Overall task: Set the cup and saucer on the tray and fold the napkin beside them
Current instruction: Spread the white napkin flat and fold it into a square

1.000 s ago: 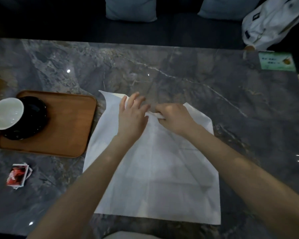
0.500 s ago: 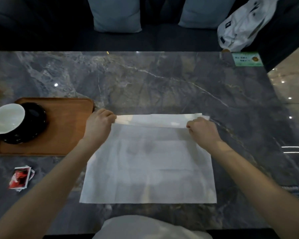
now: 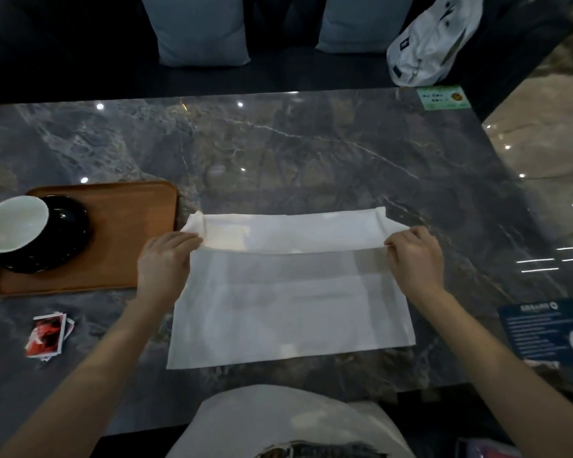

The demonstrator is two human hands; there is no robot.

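Napkin [image 3: 291,312], white and large, lies spread on the grey marble counter [image 3: 311,153], just right of the tray, with its far edge folded toward the person into a long band. The left hand [image 3: 164,262] pinches the left end of that fold, fingers curled over the cloth. The right hand [image 3: 414,256] pinches the right end the same way, so the folded edge is held between them.

The wooden tray [image 3: 126,233] sits left of the napkin, its near right corner close to the left hand. On the tray's left part rests a black saucer [image 3: 70,233], and on it a cup [image 3: 14,226], black outside and white inside, tilted toward the camera.

A small stack of red-and-white cards [image 3: 47,335] lies on the counter nearer the person than the tray, apart from it.
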